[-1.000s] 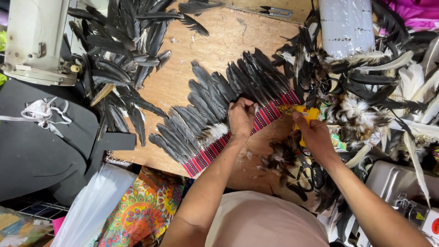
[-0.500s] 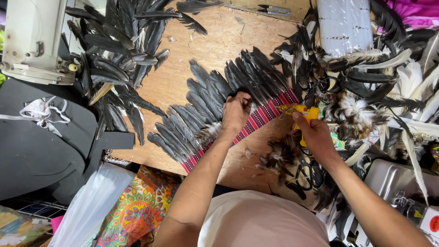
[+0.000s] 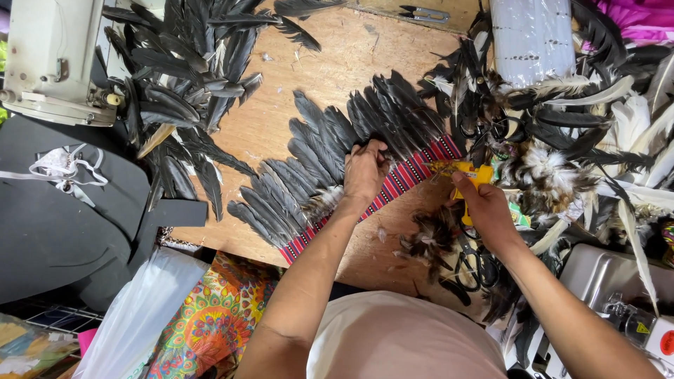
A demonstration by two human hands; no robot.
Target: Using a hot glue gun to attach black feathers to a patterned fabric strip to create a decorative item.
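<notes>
Where the wooden worktop (image 3: 365, 56) is bare at its middle, a fan of dark grey feathers (image 3: 330, 158) lies fixed along a red striped woven band (image 3: 404, 181), the band running diagonally from lower left to upper right. Left hand (image 3: 365, 172): resting on the feathers just above the band, fingers (image 3: 371, 149) curled together and pressing on the quills. Right hand (image 3: 486, 210): at the band's upper right end, fingers clamped on a yellow glue gun (image 3: 472, 175) whose tip points toward the band. Black-handled scissors (image 3: 472, 265): lying on the worktop just below the right hand, beside a tuft of brown feathers (image 3: 428, 238). Loose dark feathers (image 3: 182, 77): heaped at upper left, next to a cream sewing machine (image 3: 49, 60). Mixed black, white and speckled feathers (image 3: 583, 140): piled along the right side. Small metal thread snips (image 3: 425, 14): at the top edge. Clear wrapped roll (image 3: 530, 38): upper right. Patterned multicolour cloth (image 3: 210, 316): below the worktop's near edge.
</notes>
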